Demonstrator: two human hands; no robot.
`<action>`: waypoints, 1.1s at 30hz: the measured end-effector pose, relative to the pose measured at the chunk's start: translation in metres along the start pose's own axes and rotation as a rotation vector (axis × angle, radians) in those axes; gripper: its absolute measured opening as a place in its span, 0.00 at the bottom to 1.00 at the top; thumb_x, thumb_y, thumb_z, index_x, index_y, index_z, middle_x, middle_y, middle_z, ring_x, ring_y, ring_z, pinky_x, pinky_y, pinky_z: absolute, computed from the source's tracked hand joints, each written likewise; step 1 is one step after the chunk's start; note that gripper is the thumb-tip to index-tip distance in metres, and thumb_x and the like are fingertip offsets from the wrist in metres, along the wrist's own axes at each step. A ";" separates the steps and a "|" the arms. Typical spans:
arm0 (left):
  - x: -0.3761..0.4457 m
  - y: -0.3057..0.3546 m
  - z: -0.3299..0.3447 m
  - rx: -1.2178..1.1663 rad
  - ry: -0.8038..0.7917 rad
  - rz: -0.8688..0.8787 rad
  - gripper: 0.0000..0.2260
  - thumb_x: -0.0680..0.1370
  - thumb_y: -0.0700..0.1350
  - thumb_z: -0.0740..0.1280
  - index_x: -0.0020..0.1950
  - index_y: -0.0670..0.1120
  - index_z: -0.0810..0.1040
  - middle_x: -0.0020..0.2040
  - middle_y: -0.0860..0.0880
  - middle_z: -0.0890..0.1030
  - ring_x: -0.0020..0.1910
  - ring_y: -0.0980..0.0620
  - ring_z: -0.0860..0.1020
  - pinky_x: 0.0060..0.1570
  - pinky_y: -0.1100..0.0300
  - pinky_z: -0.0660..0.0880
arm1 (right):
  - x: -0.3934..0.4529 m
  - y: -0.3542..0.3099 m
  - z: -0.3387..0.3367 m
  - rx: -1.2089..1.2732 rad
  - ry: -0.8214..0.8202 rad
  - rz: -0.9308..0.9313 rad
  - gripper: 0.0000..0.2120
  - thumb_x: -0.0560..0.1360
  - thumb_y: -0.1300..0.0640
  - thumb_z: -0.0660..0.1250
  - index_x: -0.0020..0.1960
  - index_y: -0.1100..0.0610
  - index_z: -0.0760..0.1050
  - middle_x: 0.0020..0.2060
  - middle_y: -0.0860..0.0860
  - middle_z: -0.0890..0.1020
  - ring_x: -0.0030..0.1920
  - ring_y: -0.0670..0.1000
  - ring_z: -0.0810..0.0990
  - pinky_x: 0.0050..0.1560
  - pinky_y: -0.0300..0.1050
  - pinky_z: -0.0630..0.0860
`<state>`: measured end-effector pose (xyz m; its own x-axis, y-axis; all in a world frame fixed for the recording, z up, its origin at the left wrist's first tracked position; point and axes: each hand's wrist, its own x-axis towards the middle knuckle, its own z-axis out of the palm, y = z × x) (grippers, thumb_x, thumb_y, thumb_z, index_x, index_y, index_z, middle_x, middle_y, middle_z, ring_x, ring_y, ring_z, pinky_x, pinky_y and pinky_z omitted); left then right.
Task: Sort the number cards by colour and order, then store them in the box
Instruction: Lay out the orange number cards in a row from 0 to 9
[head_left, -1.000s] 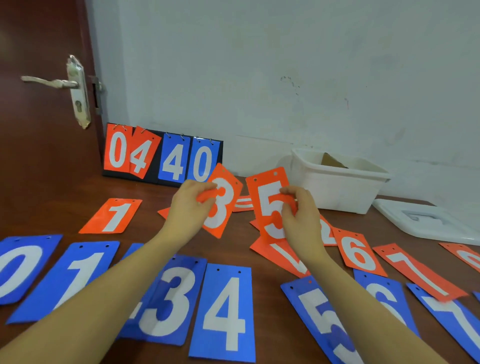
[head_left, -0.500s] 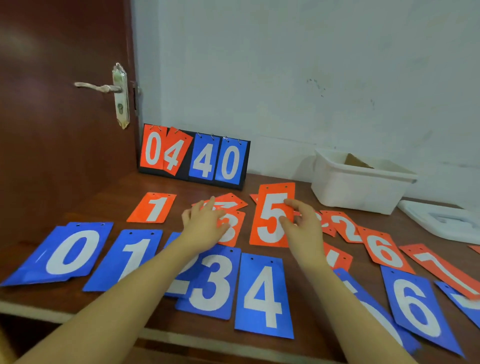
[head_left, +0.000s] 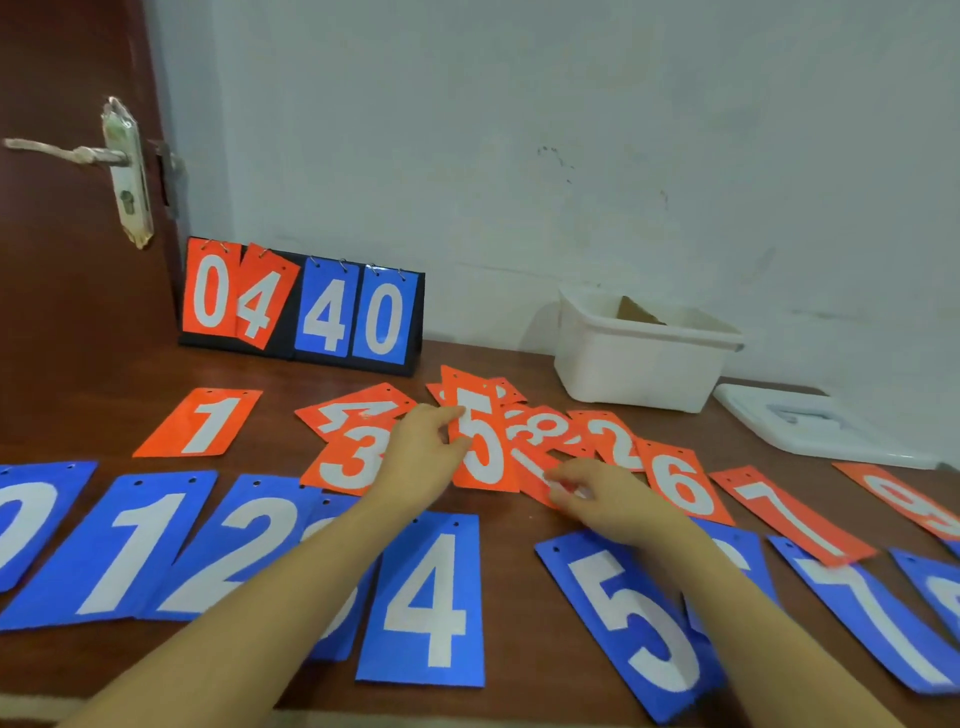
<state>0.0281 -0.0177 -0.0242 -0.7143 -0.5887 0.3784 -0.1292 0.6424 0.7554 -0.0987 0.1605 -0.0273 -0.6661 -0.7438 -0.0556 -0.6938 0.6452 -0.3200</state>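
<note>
Orange number cards lie jumbled in the middle of the table. My left hand (head_left: 423, 452) pinches the left edge of the orange 5 card (head_left: 483, 447), which rests on the pile. My right hand (head_left: 597, 499) has its fingertips closed on the edge of an orange card (head_left: 535, 475) half buried under the 5; its number is hidden. Orange 1 (head_left: 208, 423), 4 (head_left: 363, 413), 3 (head_left: 353, 460), 8 (head_left: 543, 431), 2 (head_left: 615, 441), 6 (head_left: 683, 486), 7 (head_left: 789, 514) and 9 (head_left: 914, 499) lie around. The white box (head_left: 639, 364) stands open at the back right.
Blue cards run in a row along the front: 0 (head_left: 21, 525), 1 (head_left: 130, 545), 2 (head_left: 244, 551), 4 (head_left: 431, 597), 5 (head_left: 634, 618), 7 (head_left: 872, 613); my arms cover others. The box lid (head_left: 810, 426) lies right of the box. A flip scoreboard (head_left: 306, 312) stands at the wall. A door (head_left: 62, 260) is on the left.
The orange 3 and 5 were held up, then lowered onto the table. My left hand let go of the 3 and took the 5. My right hand left the 5 for a lower orange card.
</note>
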 end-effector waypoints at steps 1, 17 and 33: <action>0.001 0.001 0.003 0.011 -0.004 -0.015 0.19 0.76 0.43 0.66 0.67 0.45 0.72 0.51 0.46 0.75 0.49 0.51 0.74 0.50 0.60 0.72 | 0.003 0.004 -0.001 -0.059 0.010 0.028 0.20 0.79 0.45 0.58 0.68 0.47 0.69 0.69 0.47 0.70 0.67 0.49 0.69 0.68 0.48 0.66; 0.004 0.012 0.050 0.633 -0.504 -0.039 0.25 0.77 0.61 0.57 0.72 0.53 0.63 0.76 0.48 0.56 0.75 0.47 0.52 0.71 0.44 0.49 | 0.020 0.030 -0.003 -0.123 0.116 0.279 0.32 0.73 0.33 0.58 0.72 0.47 0.62 0.71 0.54 0.60 0.71 0.58 0.57 0.70 0.58 0.54; -0.011 0.038 0.047 0.233 0.020 0.199 0.30 0.78 0.57 0.57 0.75 0.52 0.48 0.77 0.50 0.49 0.75 0.50 0.50 0.71 0.50 0.51 | -0.005 0.013 -0.035 0.163 0.899 -0.221 0.16 0.75 0.60 0.56 0.53 0.46 0.79 0.40 0.41 0.75 0.46 0.45 0.72 0.48 0.39 0.51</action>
<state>-0.0013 0.0357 -0.0245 -0.7281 -0.4481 0.5187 -0.1440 0.8399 0.5233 -0.1142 0.1782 0.0024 -0.5327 -0.3889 0.7517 -0.8282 0.4223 -0.3685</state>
